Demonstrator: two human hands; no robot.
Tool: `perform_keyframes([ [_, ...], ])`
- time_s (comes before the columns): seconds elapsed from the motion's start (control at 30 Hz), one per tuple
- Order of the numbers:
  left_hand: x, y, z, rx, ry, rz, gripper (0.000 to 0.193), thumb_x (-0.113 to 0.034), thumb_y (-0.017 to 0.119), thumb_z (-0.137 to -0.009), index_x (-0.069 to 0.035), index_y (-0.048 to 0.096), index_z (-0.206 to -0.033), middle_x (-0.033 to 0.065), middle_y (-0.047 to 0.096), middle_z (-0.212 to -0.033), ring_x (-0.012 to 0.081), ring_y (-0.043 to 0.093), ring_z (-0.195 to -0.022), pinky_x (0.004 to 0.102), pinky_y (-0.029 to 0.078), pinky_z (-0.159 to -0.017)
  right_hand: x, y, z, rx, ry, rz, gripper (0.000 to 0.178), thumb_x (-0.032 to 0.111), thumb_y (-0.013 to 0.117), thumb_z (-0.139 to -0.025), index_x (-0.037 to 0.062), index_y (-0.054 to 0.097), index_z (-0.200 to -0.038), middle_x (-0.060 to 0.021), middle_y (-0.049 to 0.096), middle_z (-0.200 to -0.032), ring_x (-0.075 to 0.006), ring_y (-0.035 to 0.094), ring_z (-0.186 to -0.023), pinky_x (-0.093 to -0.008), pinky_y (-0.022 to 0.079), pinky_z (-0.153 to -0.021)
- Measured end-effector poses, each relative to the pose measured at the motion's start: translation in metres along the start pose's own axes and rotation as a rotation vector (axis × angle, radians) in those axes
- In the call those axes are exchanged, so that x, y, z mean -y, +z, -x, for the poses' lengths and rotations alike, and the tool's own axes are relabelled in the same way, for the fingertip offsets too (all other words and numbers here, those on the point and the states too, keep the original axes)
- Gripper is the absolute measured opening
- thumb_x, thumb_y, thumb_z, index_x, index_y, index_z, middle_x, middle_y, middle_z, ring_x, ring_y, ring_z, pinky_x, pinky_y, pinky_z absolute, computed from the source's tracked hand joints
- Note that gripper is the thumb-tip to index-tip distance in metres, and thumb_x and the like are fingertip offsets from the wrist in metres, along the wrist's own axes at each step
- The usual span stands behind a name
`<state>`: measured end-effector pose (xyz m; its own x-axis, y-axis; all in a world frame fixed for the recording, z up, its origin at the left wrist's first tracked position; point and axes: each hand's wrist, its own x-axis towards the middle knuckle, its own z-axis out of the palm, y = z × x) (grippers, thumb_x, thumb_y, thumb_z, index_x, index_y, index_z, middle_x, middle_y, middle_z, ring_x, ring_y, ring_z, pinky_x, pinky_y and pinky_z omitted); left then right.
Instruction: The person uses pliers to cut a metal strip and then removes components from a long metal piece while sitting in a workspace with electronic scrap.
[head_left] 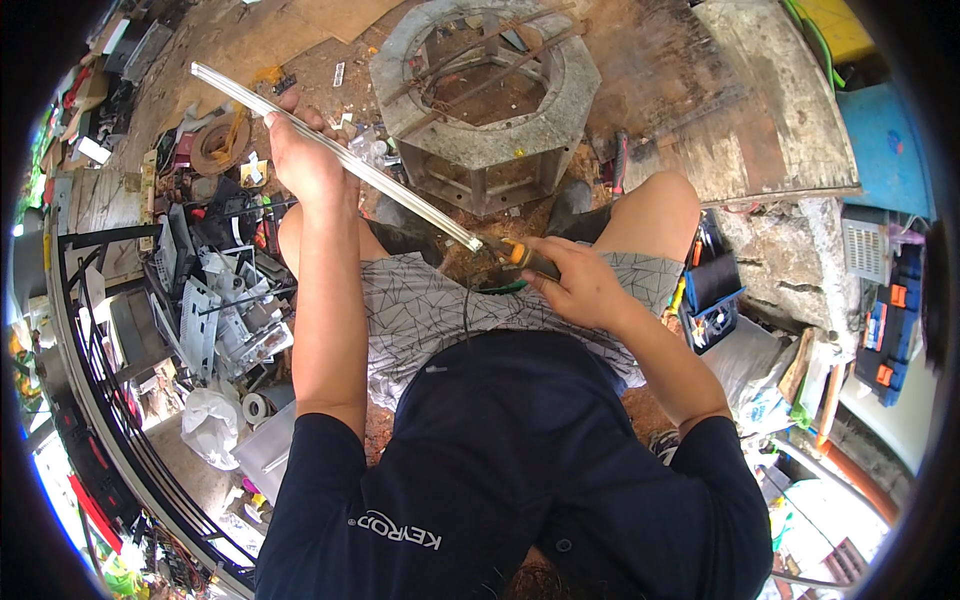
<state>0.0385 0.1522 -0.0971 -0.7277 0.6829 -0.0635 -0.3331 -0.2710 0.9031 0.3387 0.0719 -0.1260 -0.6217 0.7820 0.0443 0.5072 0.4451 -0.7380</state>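
My left hand (308, 163) is closed around a long, slim silvery metal strip (385, 183), which slants from the upper left down to the middle. In my right hand (580, 287) is a hand tool with an orange-and-black handle (520, 254), its kind not clear. The tool's dark front end is right by the strip's lower end; whether they touch I cannot tell. Both are held above my lap, between my knees. A thin dark cord hangs just below the tool.
Ahead stands an octagonal grey metal frame (480, 140) with rusty rods across its top. A red-and-black handled tool (620, 160) lies beside it. Scrap metal parts (225, 310) are piled on the left. On the right are a worn wooden board (760, 120) and a blue toolbox (890, 335).
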Motion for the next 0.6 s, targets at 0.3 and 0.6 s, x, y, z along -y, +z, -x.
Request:
perform_keyframes([
  [0.3, 0.0, 0.005, 0.0, -0.048, 0.081, -0.083, 0.033, -0.033, 0.028, -0.102, -0.008, 0.05, -0.108, 0.0006, 0.045, -0.071, 0.0117, 0.04, -0.056, 0.0272, 0.037, -0.049, 0.011, -0.014, -0.001, -0.108, 0.147, 0.461, 0.052, 0.02, 0.069, -0.074, 0.0077, 0.056, -0.123, -0.0098, 0.056, -0.099, -0.0309, 0.059, -0.087, -0.0397, 0.048, -0.072],
  [0.6, -0.004, -0.008, -0.02, 0.009, -0.032, 0.092, 0.035, -0.037, 0.027, -0.103, -0.011, 0.05, -0.106, -0.0016, 0.041, -0.07, 0.0097, 0.035, -0.055, 0.0264, 0.036, -0.05, -0.017, -0.012, 0.009, 0.071, 0.509, -0.459, 0.036, 0.021, 0.06, -0.091, 0.0061, 0.054, -0.124, -0.0113, 0.067, -0.097, -0.0212, 0.066, -0.085, -0.0344, 0.052, -0.077],
])
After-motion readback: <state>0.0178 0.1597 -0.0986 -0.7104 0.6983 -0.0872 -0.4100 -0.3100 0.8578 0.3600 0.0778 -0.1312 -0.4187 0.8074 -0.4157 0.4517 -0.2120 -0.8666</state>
